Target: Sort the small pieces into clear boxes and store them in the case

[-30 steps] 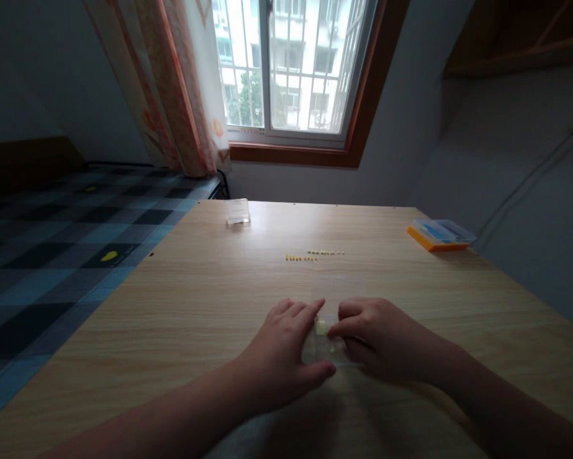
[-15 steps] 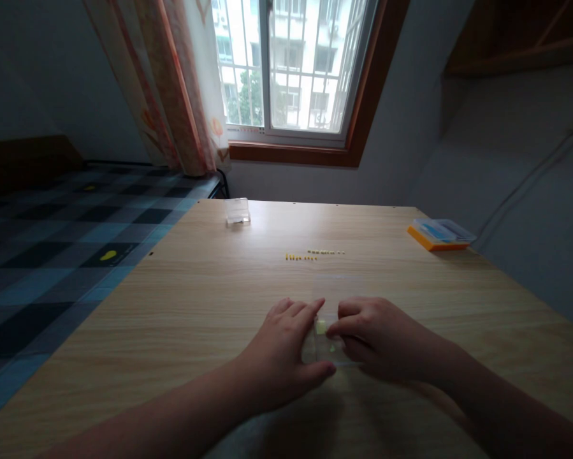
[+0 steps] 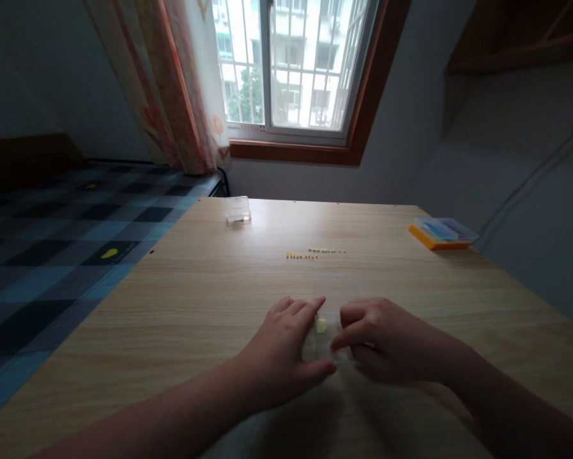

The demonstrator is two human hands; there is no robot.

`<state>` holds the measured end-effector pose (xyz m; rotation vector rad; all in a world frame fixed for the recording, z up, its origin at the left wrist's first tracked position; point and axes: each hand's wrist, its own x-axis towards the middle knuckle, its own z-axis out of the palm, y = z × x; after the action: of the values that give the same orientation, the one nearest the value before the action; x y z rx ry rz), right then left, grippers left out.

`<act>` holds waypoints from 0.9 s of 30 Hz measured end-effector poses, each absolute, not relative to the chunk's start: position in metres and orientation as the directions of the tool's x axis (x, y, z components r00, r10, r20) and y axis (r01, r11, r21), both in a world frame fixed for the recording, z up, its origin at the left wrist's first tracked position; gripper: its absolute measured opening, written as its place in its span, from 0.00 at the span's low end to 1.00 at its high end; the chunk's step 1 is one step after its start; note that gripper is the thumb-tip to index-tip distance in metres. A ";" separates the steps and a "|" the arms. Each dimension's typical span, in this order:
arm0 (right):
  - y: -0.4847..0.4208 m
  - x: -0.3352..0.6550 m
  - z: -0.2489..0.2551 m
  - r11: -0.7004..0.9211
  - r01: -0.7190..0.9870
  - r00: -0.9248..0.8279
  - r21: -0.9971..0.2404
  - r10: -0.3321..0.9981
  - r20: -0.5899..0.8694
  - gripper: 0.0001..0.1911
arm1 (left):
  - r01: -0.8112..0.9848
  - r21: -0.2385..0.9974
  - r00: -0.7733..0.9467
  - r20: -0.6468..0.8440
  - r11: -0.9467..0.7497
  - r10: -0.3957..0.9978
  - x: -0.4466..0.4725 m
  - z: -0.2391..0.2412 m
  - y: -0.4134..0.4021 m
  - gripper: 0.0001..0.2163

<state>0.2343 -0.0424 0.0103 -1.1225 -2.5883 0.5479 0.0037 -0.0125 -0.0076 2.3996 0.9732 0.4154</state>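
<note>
A shallow clear plastic box (image 3: 325, 358) with its lid (image 3: 338, 284) folded back lies on the table in front of me. My left hand (image 3: 286, 354) holds the box by its left side, thumb along the near edge and index finger at the far corner. Inside, at the far left, sits a pale yellow-green piece (image 3: 321, 325). My right hand (image 3: 377, 338) reaches in from the right with fingers curled and the index fingertip low in the box. Anything under or between those fingertips is hidden.
Beyond the box, short rows of tiny yellow pieces (image 3: 301, 256) and pale pieces (image 3: 327, 250) lie on the wooden table (image 3: 195, 306). A second clear box (image 3: 238, 209) stands open at the back left. An orange-based case (image 3: 442, 234) sits at the right edge.
My right index fingertip has moved from beside the yellow-green piece toward the near side of the box, covering a small pale green bit seen there before. My left hand stays put.
</note>
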 end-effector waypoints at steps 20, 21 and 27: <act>-0.041 0.231 0.010 0.593 0.692 -0.617 -0.411 0.782 0.090 0.20 | 0.546 0.570 0.700 0.093 -0.614 0.708 0.003 -0.008 -0.013 0.39; -0.041 0.231 0.010 0.594 0.692 -0.620 -0.411 0.780 0.086 0.19 | 0.544 0.571 0.700 0.095 -0.615 0.708 0.002 -0.008 -0.013 0.39; -0.042 0.230 0.009 0.600 0.696 -0.620 -0.393 0.779 0.091 0.18 | 0.545 0.567 0.700 0.096 -0.617 0.708 0.002 -0.009 -0.013 0.40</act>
<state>0.2302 -0.0422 0.0087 -1.2121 -2.5763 0.4718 0.0021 -0.0131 -0.0089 2.4008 0.9597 0.4270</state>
